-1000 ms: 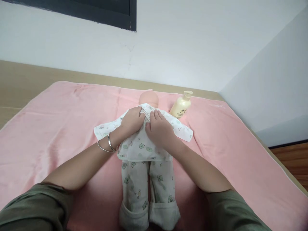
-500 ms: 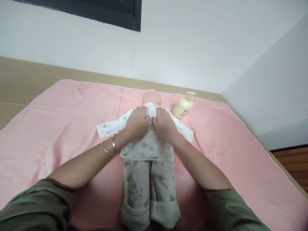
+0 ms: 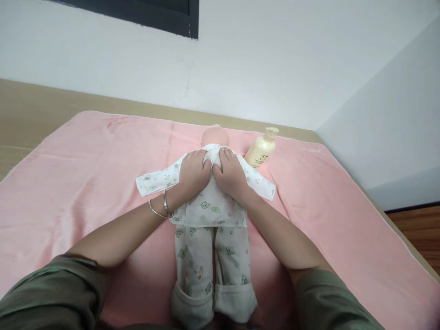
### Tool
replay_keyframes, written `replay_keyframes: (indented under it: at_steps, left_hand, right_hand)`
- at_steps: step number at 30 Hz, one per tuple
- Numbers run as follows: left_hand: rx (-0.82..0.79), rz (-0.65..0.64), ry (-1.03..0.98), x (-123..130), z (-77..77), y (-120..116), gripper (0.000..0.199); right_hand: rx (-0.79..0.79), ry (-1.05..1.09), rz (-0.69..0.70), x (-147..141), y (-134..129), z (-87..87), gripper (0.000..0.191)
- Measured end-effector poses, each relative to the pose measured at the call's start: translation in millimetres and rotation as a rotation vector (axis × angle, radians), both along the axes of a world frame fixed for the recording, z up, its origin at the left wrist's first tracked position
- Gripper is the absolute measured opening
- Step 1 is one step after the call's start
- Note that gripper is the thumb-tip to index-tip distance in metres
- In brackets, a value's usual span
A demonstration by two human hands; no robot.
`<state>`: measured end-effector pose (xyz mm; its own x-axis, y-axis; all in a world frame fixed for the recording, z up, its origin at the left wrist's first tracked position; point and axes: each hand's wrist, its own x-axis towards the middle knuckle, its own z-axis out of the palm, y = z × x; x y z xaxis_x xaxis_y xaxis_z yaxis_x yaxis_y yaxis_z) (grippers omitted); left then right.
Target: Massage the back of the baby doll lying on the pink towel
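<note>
A baby doll [image 3: 215, 136] lies stretched out on a pink blanket [image 3: 330, 220], its bald head away from me; no face shows. It wears a white printed top [image 3: 209, 208] and matching trousers [image 3: 195, 256] with turned-up cuffs. My left hand [image 3: 195, 170] rests flat on the left side of the doll's upper body, two bangles at the wrist. Beside it, my right hand [image 3: 231, 173] lies on the right side. Both hands are open, thumbs angled toward the middle, fingers pointing to the collar. The top's sleeves spread out to either side.
A pale yellow pump bottle [image 3: 261, 149] stands on the blanket, right of the doll's shoulder. Beyond the blanket runs a wooden surface [image 3: 41, 98] against a white wall [image 3: 261, 59]. A dark frame [image 3: 165, 18] is on the wall at the top left.
My right hand has slid slightly up toward the collar and inward. The left hand stays nearly in place. The whole view has shifted a little.
</note>
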<state>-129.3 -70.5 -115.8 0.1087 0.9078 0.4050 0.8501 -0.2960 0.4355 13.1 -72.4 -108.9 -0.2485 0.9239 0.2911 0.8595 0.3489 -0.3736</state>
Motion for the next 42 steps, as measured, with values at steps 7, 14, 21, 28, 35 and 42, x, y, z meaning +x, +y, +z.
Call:
replay_keyframes:
  at_steps: [7,14,21,28,35,42]
  left_hand:
    - [-0.01,0.008,0.005,0,-0.3,0,0.023]
    - [-0.009,0.009,0.011,0,-3.0,0,0.025]
    - [-0.037,0.001,0.02,0,-0.2,-1,0.029]
    - [0.034,-0.01,0.031,3,-3.1,-7,0.039]
    - [0.103,-0.091,0.041,10,-6.3,-21,0.046]
    - [-0.106,-0.102,0.081,-3,14.2,-1,0.026]
  right_hand:
    - [-0.011,0.018,-0.008,-1,-4,-1.1,0.067]
    - [0.006,-0.001,-0.001,-1,-3,-0.8,0.067]
    - [0.001,0.013,-0.001,0,-1,-1.9,0.064]
    - [-0.039,0.103,-0.018,9,13,5.4,0.031]
    - [-0.053,-0.009,0.006,15,16,12.6,0.028]
    - [0.097,-0.227,0.008,-2,-22,11.4,0.048]
